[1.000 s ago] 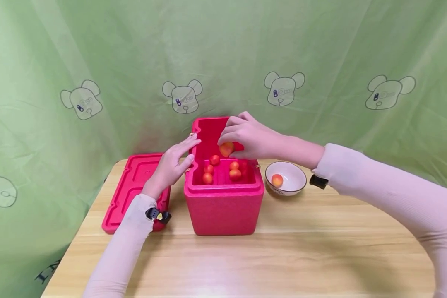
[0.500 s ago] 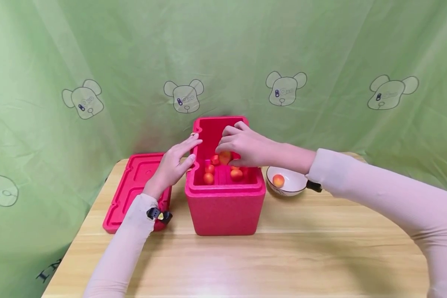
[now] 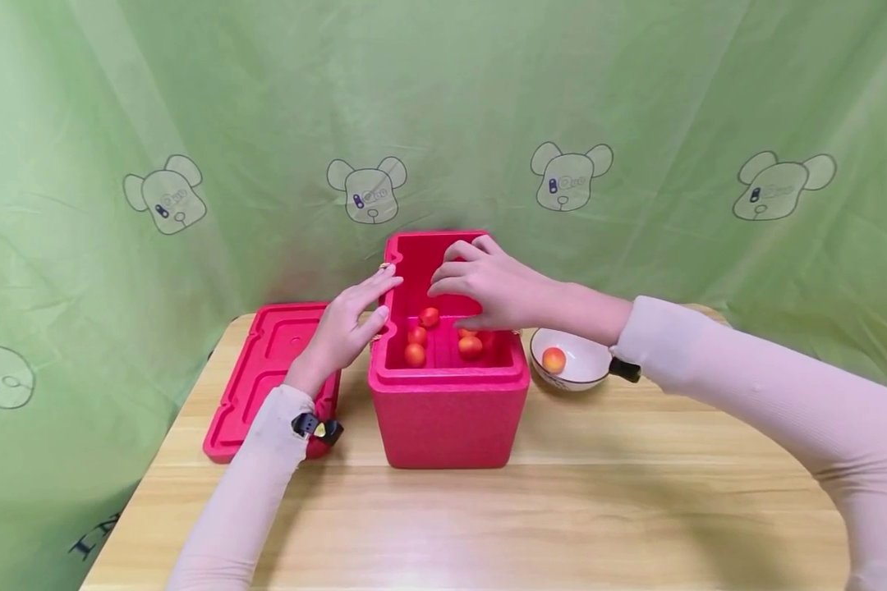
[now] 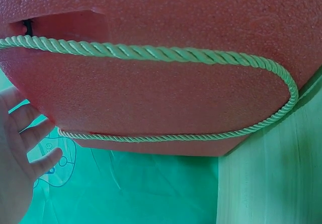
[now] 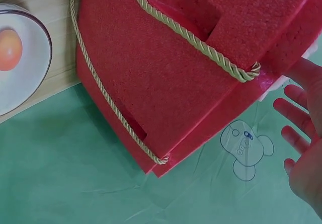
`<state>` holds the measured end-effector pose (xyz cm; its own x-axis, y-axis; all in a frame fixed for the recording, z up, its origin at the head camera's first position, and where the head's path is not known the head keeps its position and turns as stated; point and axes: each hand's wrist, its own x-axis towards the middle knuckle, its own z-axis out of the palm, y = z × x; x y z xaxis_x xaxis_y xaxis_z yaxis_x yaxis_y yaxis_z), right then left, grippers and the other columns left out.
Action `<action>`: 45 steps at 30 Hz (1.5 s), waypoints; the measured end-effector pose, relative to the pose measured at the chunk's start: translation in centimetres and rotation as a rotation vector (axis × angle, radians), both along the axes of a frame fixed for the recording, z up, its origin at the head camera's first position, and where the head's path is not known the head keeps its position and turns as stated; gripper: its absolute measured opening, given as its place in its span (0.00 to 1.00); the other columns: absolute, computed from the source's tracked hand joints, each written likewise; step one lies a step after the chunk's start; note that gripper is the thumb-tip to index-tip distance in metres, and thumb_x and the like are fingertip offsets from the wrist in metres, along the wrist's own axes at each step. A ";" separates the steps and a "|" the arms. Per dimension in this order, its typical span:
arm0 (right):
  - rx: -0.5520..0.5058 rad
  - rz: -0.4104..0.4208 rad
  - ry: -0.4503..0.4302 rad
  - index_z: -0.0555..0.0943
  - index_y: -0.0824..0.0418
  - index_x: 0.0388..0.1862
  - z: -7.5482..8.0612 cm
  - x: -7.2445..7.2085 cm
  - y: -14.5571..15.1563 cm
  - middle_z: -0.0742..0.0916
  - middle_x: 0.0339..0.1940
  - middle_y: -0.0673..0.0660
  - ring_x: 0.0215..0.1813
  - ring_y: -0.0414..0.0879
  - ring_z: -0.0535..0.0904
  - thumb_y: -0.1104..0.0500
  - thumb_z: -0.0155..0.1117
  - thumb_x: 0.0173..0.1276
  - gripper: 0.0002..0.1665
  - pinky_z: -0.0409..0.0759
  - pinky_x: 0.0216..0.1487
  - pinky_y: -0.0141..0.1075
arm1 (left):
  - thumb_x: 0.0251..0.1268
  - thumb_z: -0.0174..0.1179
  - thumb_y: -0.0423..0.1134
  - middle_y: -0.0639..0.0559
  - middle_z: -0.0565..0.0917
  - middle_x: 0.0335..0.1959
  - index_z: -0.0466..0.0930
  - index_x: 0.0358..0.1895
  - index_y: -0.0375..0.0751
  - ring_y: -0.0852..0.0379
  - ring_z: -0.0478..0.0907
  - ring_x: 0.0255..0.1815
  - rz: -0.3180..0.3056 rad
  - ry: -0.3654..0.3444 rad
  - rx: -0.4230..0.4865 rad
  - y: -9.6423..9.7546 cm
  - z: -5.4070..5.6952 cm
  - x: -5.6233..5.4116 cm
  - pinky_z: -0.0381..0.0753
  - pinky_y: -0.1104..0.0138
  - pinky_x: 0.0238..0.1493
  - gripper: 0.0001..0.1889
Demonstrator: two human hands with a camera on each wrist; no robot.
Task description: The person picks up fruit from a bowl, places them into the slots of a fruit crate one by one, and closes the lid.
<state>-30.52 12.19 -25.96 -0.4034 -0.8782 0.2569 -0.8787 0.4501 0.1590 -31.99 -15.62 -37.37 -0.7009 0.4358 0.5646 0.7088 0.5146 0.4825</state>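
A red foam box [image 3: 447,423] stands uncovered, with several small round red-orange fruits [image 3: 415,355] inside. My left hand [image 3: 343,324] rests on the box's left rim with its fingers extended. Over the box's right side, my right hand [image 3: 491,286] hovers with fingers spread and bent, holding nothing; it hides part of the inside. In the right wrist view the right hand [image 5: 304,128] is by the rim with its fingers apart. To the right of the box sits a white bowl [image 3: 587,359] with one yellow-red fruit [image 3: 553,360] in it.
The red lid [image 3: 284,328] lies on the wooden table [image 3: 443,525] left of the box, partly under the left arm. A gold rope [image 5: 216,58] hangs along the box's side. A green curtain [image 3: 458,82] with bear-head prints closes off the back.
The right hand lowered an orange-red fruit into the box and let it go; that fruit is now out of sight. The left hand has stayed at the left rim.
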 end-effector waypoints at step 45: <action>-0.197 -0.415 -0.257 0.88 0.62 0.48 -12.8 -2.8 16.3 0.91 0.47 0.59 0.53 0.56 0.74 0.61 0.81 0.50 0.23 0.59 0.48 0.49 | 0.71 0.55 0.43 0.53 0.66 0.79 0.70 0.75 0.49 0.55 0.61 0.81 -0.003 0.003 0.005 0.0 0.1 0.2 0.67 0.46 0.76 0.29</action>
<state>-33.34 28.47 -38.74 -0.7791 -0.5759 0.2478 -0.6193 0.7684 -0.1614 -31.75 -15.61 -37.27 -0.6981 0.4348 0.5689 0.7115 0.5100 0.4833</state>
